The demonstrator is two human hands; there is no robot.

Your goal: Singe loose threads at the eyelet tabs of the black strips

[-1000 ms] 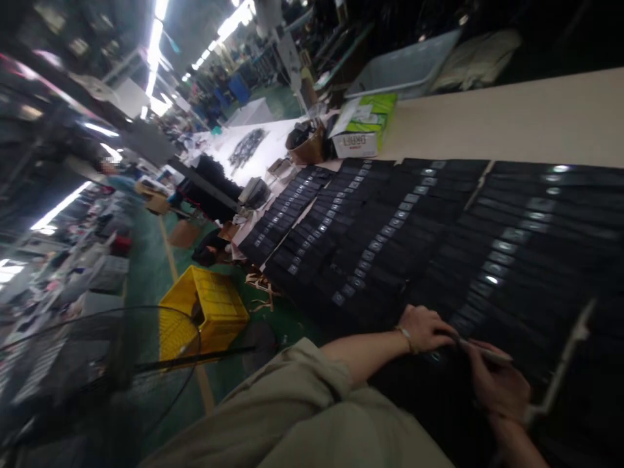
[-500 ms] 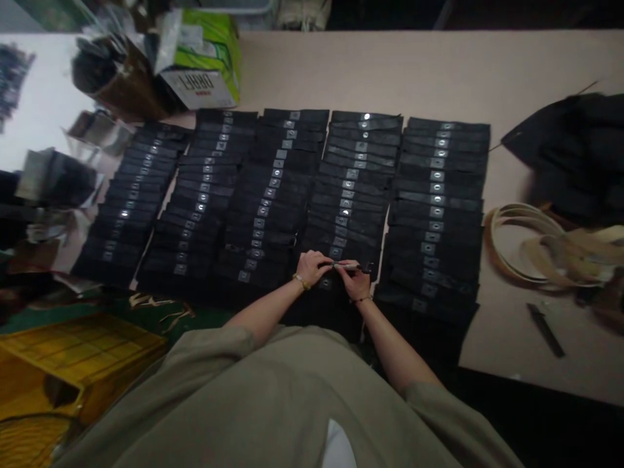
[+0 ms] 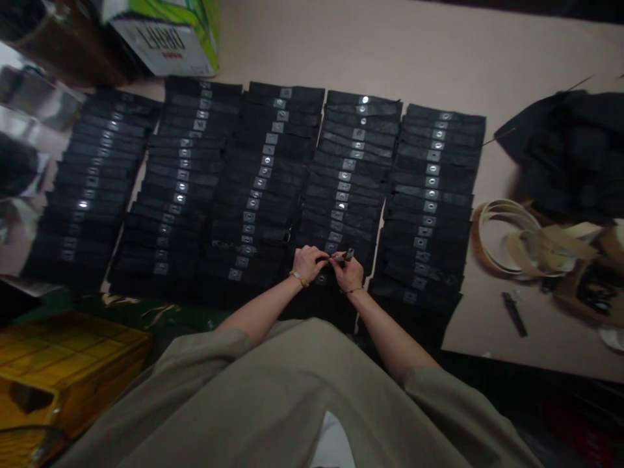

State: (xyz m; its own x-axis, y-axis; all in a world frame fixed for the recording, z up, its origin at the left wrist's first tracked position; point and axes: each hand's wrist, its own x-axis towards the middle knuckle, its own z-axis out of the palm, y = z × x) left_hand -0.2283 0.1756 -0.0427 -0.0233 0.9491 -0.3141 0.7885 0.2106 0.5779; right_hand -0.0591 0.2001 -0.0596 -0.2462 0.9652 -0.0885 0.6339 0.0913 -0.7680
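Flat black pieces [image 3: 263,140], fabric or leather, overlap in several long columns, each with a small square grey patch and a shiny mark. At the near end of one column, my left hand [image 3: 307,264] is closed, thumb and fingertips pinched. What lies in that pinch is too small and dark to make out. Close beside it, my right hand [image 3: 350,275] grips a slim tool [image 3: 342,257] with a pale shaft and a dark end. Its tip points toward the left fingertips, and its exact kind is unclear. Both hands are over the black pieces.
Rolls of tan strip [image 3: 507,237] lie at the right, near a dark narrow object [image 3: 515,314] and a heap of black material [image 3: 580,156]. A green and white carton [image 3: 168,45] stands back left. A yellow crate [image 3: 73,357] sits below the table's left edge.
The view has shifted, so the table's contents appear further left and higher. The slim tool's dark end is now tilted up in my right hand. Both hands stay close together.
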